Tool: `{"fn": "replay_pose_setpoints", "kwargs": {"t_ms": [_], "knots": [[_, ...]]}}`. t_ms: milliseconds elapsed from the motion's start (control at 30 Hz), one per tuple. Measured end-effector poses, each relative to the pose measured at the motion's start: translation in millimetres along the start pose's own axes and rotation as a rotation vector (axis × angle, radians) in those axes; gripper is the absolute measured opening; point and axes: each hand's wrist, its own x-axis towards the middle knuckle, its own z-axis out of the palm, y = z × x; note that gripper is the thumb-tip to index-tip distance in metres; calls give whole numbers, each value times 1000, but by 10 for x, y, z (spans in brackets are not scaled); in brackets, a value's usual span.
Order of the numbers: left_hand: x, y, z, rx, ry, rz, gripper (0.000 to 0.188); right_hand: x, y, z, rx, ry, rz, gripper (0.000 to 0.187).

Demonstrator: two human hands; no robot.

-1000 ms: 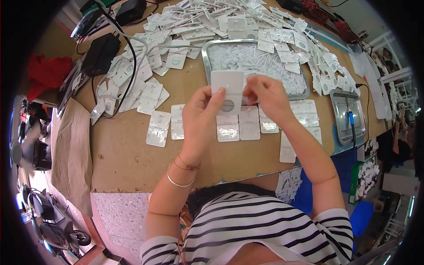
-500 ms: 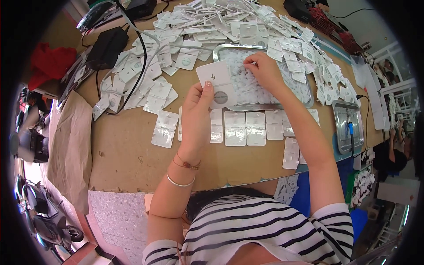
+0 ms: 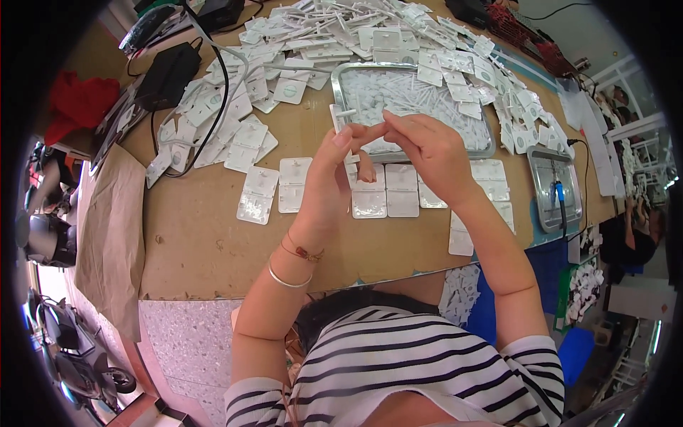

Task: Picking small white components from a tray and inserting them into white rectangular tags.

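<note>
Between the thumb and fingers of my left hand [image 3: 326,169] is a white plastic plate [image 3: 336,118], turned nearly edge-on, with a small white peg [image 3: 346,112] sticking out of its face. My right hand [image 3: 435,153] is closed in a pinch just right of the plate, its fingertips by my left fingers. Whatever it pinches is hidden. Behind both hands lies a metal tray [image 3: 377,66] full of small white plastic pegs. In front of it, a row of white plates [image 3: 369,202] lies on the brown table, partly covered by my hands and arms.
A large heap of white plates [image 3: 334,35] fills the far side, spreading around the tray. Cables run from a black power box [image 3: 169,77] across the left part. A smaller metal tray [image 3: 542,213] with a blue-handled tool [image 3: 560,192] sits at right. Brown paper [image 3: 107,235] hangs over the left edge.
My right hand has come from the tray toward my left hand. The plate in my left hand has turned from facing up to nearly edge-on.
</note>
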Motion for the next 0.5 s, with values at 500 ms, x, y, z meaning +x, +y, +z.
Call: {"fn": "replay_pose_setpoints", "kwargs": {"t_ms": [500], "knots": [[-91, -8, 203, 170, -109, -178, 58, -246, -302, -25, 458, 210, 410, 11]]}}
